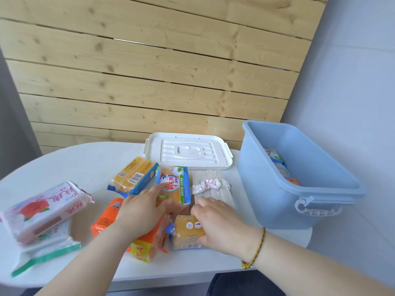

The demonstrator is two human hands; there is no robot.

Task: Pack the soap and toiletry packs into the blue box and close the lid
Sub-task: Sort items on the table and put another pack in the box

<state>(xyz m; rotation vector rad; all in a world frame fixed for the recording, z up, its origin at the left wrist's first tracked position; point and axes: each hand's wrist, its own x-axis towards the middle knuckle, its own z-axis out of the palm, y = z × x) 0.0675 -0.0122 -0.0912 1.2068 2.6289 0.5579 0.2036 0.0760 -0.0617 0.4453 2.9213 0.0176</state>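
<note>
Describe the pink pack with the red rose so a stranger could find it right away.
Start at the white table and go to its left end, far from the blue box. The pink pack lies there on top of a white pack with green stripes. It alone is pink with a red rose; its neighbours towards the middle are yellow and orange.

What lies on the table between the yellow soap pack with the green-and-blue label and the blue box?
In the head view, a pale translucent pack with a frilly white-and-pink band across it lies between the labelled soap pack and the blue box.
</note>
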